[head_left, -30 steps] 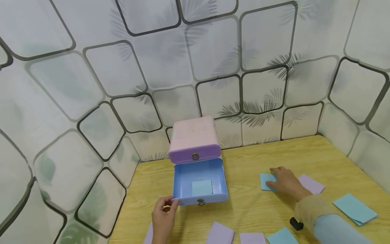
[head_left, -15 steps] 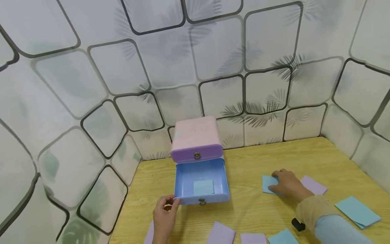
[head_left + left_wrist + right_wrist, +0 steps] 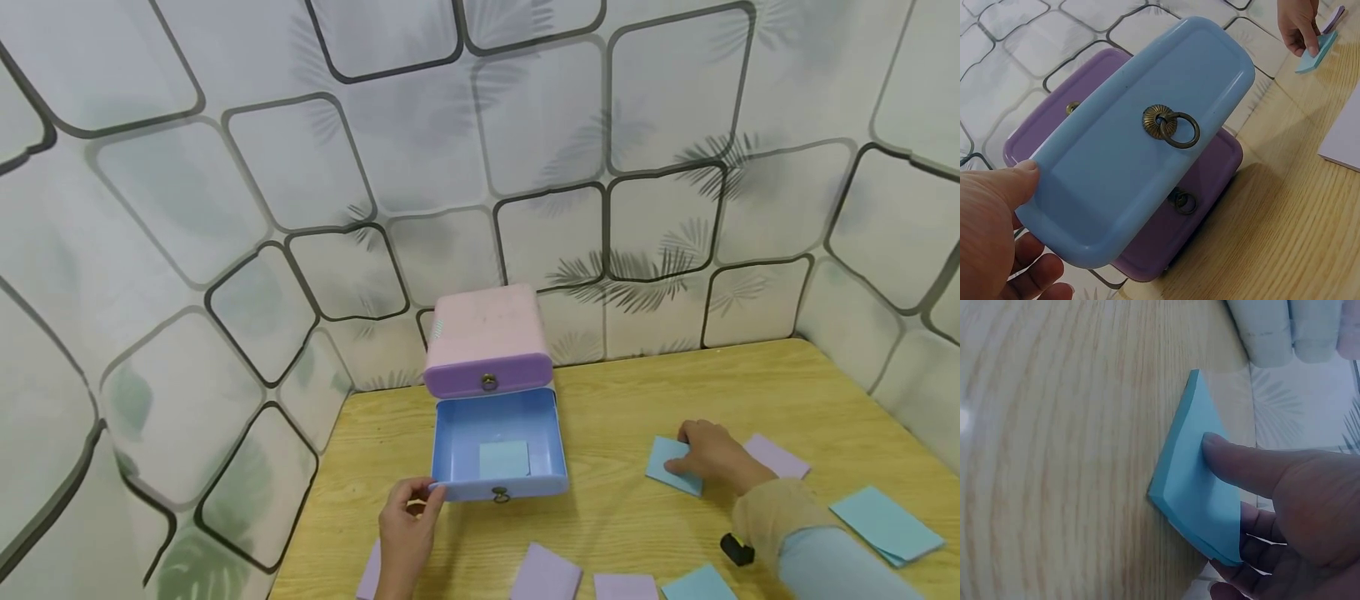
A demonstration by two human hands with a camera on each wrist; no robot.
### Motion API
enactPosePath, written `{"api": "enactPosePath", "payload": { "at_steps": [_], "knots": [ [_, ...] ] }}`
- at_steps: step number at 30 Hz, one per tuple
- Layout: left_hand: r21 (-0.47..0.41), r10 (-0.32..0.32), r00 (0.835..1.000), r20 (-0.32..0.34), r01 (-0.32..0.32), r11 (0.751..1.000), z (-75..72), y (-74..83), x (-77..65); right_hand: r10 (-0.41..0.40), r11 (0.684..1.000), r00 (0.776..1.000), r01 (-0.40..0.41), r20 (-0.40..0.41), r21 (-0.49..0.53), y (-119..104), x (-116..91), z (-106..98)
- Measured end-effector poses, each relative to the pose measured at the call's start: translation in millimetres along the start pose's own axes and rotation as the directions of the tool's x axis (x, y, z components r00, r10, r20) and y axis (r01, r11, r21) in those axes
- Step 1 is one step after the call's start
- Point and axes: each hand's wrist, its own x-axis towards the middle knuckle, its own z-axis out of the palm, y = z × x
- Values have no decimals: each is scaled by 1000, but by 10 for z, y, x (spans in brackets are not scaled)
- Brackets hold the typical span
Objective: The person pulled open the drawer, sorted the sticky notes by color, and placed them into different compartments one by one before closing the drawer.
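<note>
A small chest with a pink top (image 3: 487, 325) stands against the wall, its blue drawer (image 3: 498, 417) pulled out. Inside that drawer lies a light blue pad of paper (image 3: 504, 459). My left hand (image 3: 407, 529) pinches the left corner of the drawer front, thumb on its face in the left wrist view. At the right, my right hand (image 3: 712, 454) grips a blue sticky-note pad (image 3: 1194, 475) between thumb and fingers. In the right wrist view the pad is tilted, one edge near the wood.
Other pads lie around the table (image 3: 600, 433): a purple one (image 3: 776, 455) behind the right hand, a blue one (image 3: 887, 523) at far right, several along the front edge. A small black object (image 3: 737, 549) is beside the right sleeve. A purple drawer (image 3: 1225, 156) sits below the blue one.
My right hand has taken hold of the blue pad, which has turned and tilted. The left hand keeps its place on the drawer. The head view has shifted slightly.
</note>
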Motion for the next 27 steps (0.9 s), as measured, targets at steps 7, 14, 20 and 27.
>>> {"api": "enactPosePath", "payload": {
  "at_steps": [7,14,20,27],
  "knots": [
    [-1,3,1000,4,-3,1000,-4,-3,3,43,995,999,-46,34,93,2,1,-25],
    [1,21,1000,-5,-21,1000,2,-16,11,7,990,1000,-10,24,141,17,19,-55],
    [2,14,1000,-4,-14,1000,-4,-17,11,0,971,1000,-5,18,239,-11,16,-149],
    [-4,29,1000,-6,-29,1000,-4,-17,17,-38,942,999,40,-13,333,-120,-16,-271]
  ]
}}
